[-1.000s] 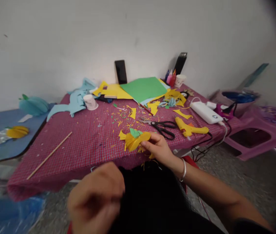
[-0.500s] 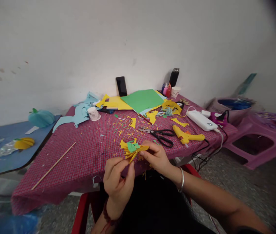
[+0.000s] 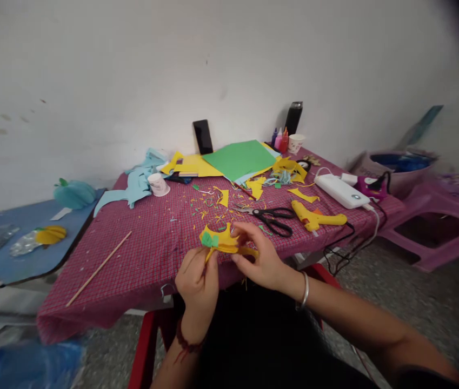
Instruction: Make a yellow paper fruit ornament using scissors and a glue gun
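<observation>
Over the table's front edge, I hold a yellow layered paper craft (image 3: 224,237) with a small green paper leaf (image 3: 208,240) at its left end. My left hand (image 3: 197,281) pinches its lower left side between thumb and fingers. At the craft's right side, my right hand (image 3: 262,260) has its thumb and fingers closed around the yellow layers. Just beyond lie black-handled scissors (image 3: 273,220) with their blades pointing left. A yellow glue gun (image 3: 315,217) rests to the right of the scissors.
Paper scraps (image 3: 208,202) litter the checked tablecloth (image 3: 132,259). A wooden stick (image 3: 99,268) lies at left and a paper cup (image 3: 158,185) behind. Green sheets (image 3: 242,159), a leaning phone (image 3: 203,136), and a white power bank (image 3: 341,190) with cables are further back. Paper pumpkins (image 3: 74,194) sit on a blue board.
The yellow craft has turned in my hands, so its green leaf sits further left and its layers look flatter. My right fingers have shifted along its right side. The view has moved slightly.
</observation>
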`<state>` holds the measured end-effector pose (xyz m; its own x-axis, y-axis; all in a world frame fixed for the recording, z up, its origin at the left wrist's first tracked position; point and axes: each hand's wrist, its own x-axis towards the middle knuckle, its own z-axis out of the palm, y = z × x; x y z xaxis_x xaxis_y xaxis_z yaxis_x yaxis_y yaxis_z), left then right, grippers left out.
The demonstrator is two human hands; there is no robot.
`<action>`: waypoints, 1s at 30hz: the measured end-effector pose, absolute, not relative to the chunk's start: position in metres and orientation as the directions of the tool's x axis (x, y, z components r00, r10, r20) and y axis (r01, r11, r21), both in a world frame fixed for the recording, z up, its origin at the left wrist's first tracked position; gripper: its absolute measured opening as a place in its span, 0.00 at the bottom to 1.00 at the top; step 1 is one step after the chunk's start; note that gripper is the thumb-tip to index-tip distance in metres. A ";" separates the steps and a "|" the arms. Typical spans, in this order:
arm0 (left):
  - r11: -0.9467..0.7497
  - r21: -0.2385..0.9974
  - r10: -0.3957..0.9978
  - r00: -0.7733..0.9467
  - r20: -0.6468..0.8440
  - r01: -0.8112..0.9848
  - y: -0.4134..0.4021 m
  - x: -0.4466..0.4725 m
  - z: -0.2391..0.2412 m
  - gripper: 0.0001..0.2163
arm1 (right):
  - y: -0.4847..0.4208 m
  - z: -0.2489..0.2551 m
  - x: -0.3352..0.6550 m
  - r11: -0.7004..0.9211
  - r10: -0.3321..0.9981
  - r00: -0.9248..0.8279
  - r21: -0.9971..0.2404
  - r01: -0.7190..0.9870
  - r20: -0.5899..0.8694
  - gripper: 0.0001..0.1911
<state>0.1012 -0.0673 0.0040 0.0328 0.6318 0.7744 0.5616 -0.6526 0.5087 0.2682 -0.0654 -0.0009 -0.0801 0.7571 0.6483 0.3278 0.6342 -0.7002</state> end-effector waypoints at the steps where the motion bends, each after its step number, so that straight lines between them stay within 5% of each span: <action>1: -0.637 0.519 0.633 0.003 0.774 0.570 -0.067 0.099 0.002 0.05 | -0.067 0.001 0.269 0.656 0.736 -0.058 -0.691 0.304 0.674 0.26; 6: -0.599 0.590 0.668 -0.067 0.741 0.541 -0.063 0.094 -0.005 0.05 | -0.071 0.011 0.271 0.761 0.635 -0.115 -0.592 0.268 0.764 0.09; 22: -0.654 0.402 0.593 0.105 0.798 0.641 -0.055 0.094 -0.009 0.06 | -0.062 0.020 0.275 0.618 0.786 -0.122 -0.761 0.199 0.606 0.08; 30: -0.682 0.461 0.627 0.128 0.769 0.568 -0.055 0.097 -0.011 0.04 | -0.064 0.022 0.275 0.625 0.778 -0.210 -0.764 0.162 0.592 0.08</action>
<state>0.0969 -0.0550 -0.0110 0.1277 0.6266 0.7688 0.5682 -0.6815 0.4611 0.2752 -0.0641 0.0215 -0.2100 0.7780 0.5921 0.1620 0.6249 -0.7637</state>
